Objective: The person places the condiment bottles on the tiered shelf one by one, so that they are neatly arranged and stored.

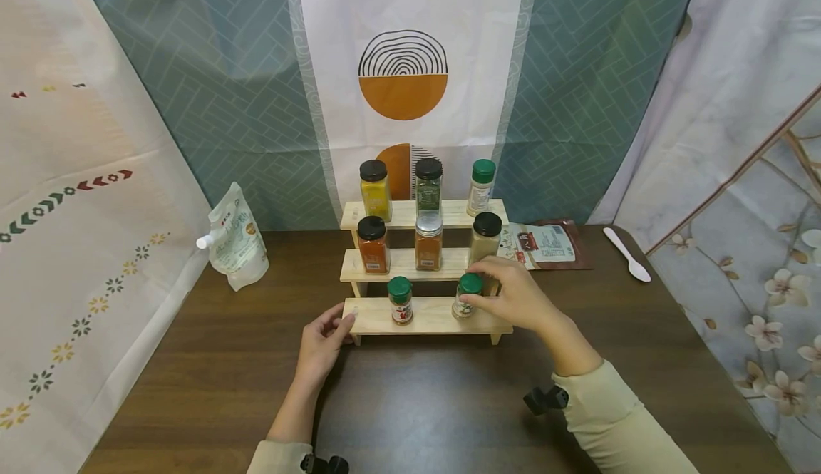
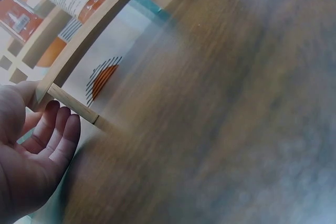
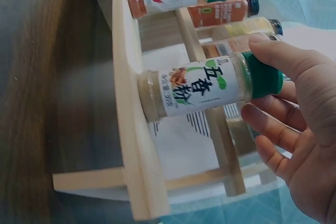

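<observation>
A three-tier wooden spice rack stands on the table with spice jars on every tier. At the left end of its lowest tier, my left hand grips the board, thumb above and fingers curled by the leg in the left wrist view. My right hand pinches the green cap of a white-labelled spice jar between thumb and fingers. That jar is upright at the right of the lowest tier. A second green-capped jar with a red pepper picture stands left of it.
On the middle tier are two orange-brown jars and a black-capped beige jar; three more occupy the top. A spouted pouch leans at the back left. Right of the rack lie a brown packet and a white spoon.
</observation>
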The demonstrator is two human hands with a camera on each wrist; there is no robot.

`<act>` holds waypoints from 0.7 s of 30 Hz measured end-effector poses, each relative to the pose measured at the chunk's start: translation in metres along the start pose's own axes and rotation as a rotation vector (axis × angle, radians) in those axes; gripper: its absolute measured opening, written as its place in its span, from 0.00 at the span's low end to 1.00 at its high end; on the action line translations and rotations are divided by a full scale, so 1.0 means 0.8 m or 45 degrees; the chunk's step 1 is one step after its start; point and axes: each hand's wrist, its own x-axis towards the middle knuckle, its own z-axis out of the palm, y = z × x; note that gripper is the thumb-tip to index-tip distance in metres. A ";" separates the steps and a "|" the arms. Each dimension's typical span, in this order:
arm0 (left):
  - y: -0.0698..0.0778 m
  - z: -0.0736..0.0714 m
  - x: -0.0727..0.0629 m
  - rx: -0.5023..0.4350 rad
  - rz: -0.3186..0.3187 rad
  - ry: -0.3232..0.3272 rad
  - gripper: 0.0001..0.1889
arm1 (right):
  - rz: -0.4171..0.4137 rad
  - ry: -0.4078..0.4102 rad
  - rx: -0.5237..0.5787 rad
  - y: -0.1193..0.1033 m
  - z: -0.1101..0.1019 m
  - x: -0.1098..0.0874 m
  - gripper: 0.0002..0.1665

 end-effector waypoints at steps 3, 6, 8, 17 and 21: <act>0.001 0.001 0.000 -0.007 0.001 -0.009 0.24 | -0.015 0.011 0.017 -0.003 0.005 0.002 0.23; 0.001 0.001 0.001 -0.007 0.007 -0.005 0.24 | -0.034 0.026 0.025 -0.004 0.008 0.004 0.23; 0.000 0.001 0.001 -0.002 0.010 0.000 0.23 | -0.032 0.027 0.021 -0.005 0.010 0.004 0.23; -0.003 -0.003 -0.001 0.084 0.026 0.013 0.24 | 0.008 -0.018 -0.047 -0.012 0.017 0.006 0.27; 0.000 -0.007 -0.002 0.320 0.106 0.066 0.23 | 0.029 -0.035 -0.078 -0.012 0.020 0.003 0.31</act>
